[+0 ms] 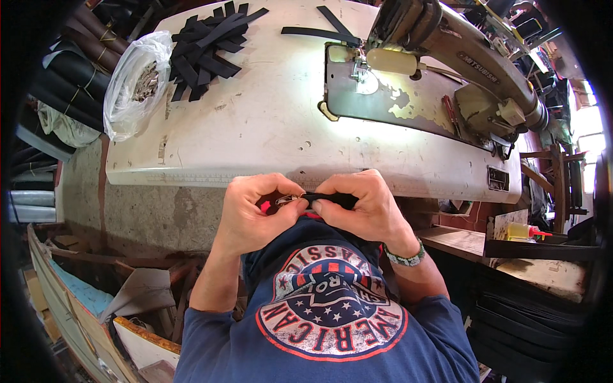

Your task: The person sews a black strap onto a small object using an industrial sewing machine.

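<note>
Just in front of the table's near edge, both hands are raised close together. A small shiny metal clasp [287,200] is pinched between the thumb and finger of my left hand [258,207]. My right hand [364,207] grips a short black strap [338,200], its end meeting the clasp at the fingertips. Fingers partly cover both pieces, so how they join is hidden. On the table's far left lies a pile of black strap pieces [207,48], beside an open clear plastic bag [121,96] with small metal parts [146,83] inside.
An industrial sewing machine [472,64] stands at the right of the white table [255,140], its lamp lit. Two loose straps [316,32] lie near its needle. A red-handled tool [451,115] rests on its bed. Dark rolls [73,83] are stacked at the left.
</note>
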{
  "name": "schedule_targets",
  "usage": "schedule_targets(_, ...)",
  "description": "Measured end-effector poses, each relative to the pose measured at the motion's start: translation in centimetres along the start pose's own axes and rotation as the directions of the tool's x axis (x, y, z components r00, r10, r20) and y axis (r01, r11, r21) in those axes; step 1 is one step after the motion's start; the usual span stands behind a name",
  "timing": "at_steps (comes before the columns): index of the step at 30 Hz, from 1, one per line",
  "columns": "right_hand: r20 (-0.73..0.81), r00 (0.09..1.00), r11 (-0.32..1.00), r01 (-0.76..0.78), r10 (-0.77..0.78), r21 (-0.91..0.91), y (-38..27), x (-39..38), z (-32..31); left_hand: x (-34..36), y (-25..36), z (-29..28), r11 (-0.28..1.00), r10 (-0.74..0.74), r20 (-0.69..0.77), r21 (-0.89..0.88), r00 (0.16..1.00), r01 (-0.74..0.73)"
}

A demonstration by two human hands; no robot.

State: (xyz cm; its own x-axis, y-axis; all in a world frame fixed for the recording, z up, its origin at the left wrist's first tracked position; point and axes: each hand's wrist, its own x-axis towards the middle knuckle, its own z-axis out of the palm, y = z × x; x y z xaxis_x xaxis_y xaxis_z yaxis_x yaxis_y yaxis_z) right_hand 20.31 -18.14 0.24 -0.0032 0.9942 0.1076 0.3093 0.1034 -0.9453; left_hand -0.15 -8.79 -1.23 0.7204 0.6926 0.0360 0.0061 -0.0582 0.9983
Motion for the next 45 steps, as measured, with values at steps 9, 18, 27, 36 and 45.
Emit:
schedule_targets(9, -0.199, 0.979, 0.985, 0.011, -0.046, -0.174, 0.1, -0.1, 1.7, 0.1, -0.7, 2.0, 0.850, 0.339, -0.155, 0.473, 0.928, -0.231)
schedule_targets(18, -0.220, 0.974, 0.970, 0.007, -0.062, -0.244, -0.4, 0.0, 2.1, 0.9, -1.7, 2.7, 0.616, 0.597, -0.096, 0.691, 0.796, -0.379)
schedule_targets(27, -0.166, 0.984, 0.973, 0.027, -0.067, -0.228, -0.6, -0.4, 1.5, 0.3, -2.3, 3.9, 0.533, 0.598, -0.051, 0.771, 0.800, -0.349)
schedule_targets(36, -0.024, 0.999, 0.968, 0.040, -0.047, -0.247, 0.1, -0.4, -0.4, -0.1, -2.4, 4.8, 0.653, 0.537, -0.093, 0.675, 0.838, -0.344)
schedule_targets(45, -0.137, 0.974, 0.941, 0.129, -0.179, -0.312, 1.2, -0.3, 0.3, 0.4, -0.4, 4.4, 0.760, 0.411, -0.090, 0.584, 0.907, -0.286)
